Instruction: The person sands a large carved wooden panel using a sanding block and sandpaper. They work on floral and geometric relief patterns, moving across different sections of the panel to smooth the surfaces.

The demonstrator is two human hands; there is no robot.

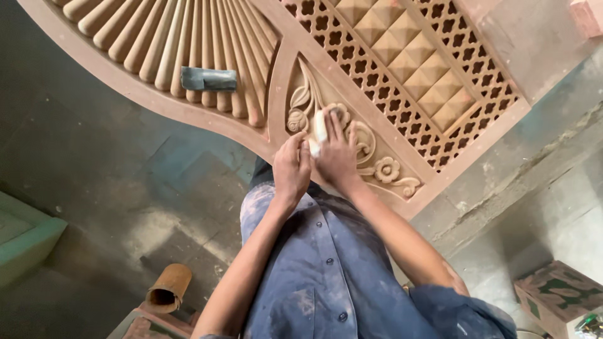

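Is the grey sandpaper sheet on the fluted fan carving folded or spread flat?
Folded, it seems: the grey sandpaper sheet lies as a compact strip across the fluted ribs, one end curling up. Neither hand touches it.

carved wooden panel (402,81) cut off at top edge, floral carving partly hidden beneath both hands

The carved wooden panel (352,94) is pale reddish-tan, patterned with fan-shaped fluting, quatrefoil lattice, pyramid studs and floral scrolls. On its fluting lies a dark grey folded sheet (208,78). Below the panel, the shirt (326,270) is dust-mottled blue.
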